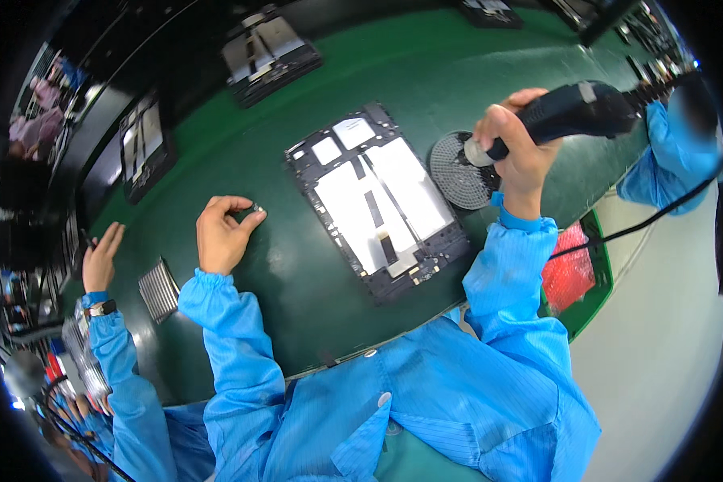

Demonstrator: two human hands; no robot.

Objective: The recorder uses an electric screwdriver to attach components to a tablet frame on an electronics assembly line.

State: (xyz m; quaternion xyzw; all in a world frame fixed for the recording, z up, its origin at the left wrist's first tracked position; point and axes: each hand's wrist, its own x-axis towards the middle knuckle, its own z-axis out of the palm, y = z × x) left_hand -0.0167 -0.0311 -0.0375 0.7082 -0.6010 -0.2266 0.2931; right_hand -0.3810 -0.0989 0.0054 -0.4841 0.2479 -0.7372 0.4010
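A black corded electric screwdriver is gripped in my right hand, its nose end pointing left over a round grey perforated dish holding small dark bits. My left hand has thumb and forefinger pinched together on a tiny dark part with a light spot; its kind is too small to tell. Between my hands an opened tablet lies on the green bench, slightly tilted, showing silver battery panels, a black frame and dark ribbon strips. Neither hand touches the tablet.
More opened tablets stand along the bench's far side, one at the back and one at the left. A ridged metallic block lies near a co-worker's hand. Right of me are a green crate with red wrapping and another person.
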